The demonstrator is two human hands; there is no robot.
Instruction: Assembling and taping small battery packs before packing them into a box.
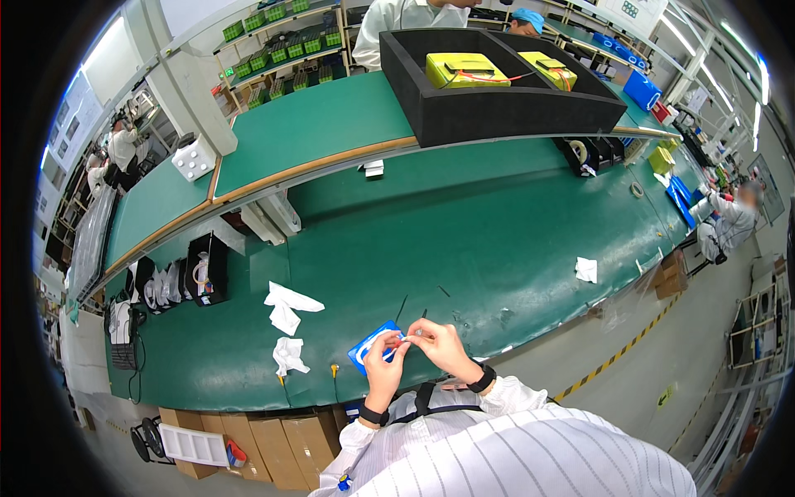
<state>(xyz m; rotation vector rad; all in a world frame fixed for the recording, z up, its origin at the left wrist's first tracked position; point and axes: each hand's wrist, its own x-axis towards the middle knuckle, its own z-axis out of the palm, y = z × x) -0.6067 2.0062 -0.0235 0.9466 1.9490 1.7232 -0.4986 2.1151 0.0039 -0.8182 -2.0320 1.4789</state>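
Note:
My left hand (384, 365) and my right hand (441, 345) meet fingertip to fingertip above the green table, near its front edge. Both are closed in a pinch. Between the fingertips is something tiny and pale, too small to name. A flat blue piece (358, 352) with a white mark lies behind the left hand, partly hidden by it. Dark bands circle both wrists. Left of my hands, a short yellow-ended cable (334, 370) lies by the table edge, and a crumpled white paper (290, 356) rests farther left.
A raised green shelf (319, 120) crosses the far side, bearing a black foam tray (505, 112) with yellow-green packs. Black bins (206, 268) stand at the left. White paper (586, 269) lies on the right. Cardboard boxes (286, 451) stand under the front edge. Other people work beyond.

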